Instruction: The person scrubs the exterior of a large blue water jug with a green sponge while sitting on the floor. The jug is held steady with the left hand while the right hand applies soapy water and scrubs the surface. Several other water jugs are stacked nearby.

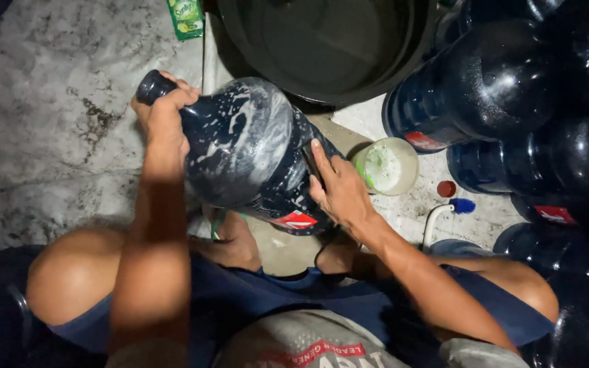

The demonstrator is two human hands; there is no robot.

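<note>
Washing water jug [247,146], centre frame: left hand [165,116] clamped round neck, right hand [339,187] flat-fingered on base; suds inside, unrinsed.

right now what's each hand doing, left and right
Left hand: closed around the neck of the big blue water jug.
Right hand: open, fingers flat against the jug's side, steadying it.

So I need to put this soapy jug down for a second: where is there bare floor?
Bare concrete floor lies left of the jug, beyond the left hand on its neck. The right is crowded: stacked blue jugs, a small soapy bowl, a brush. The black tub blocks ahead.
</note>
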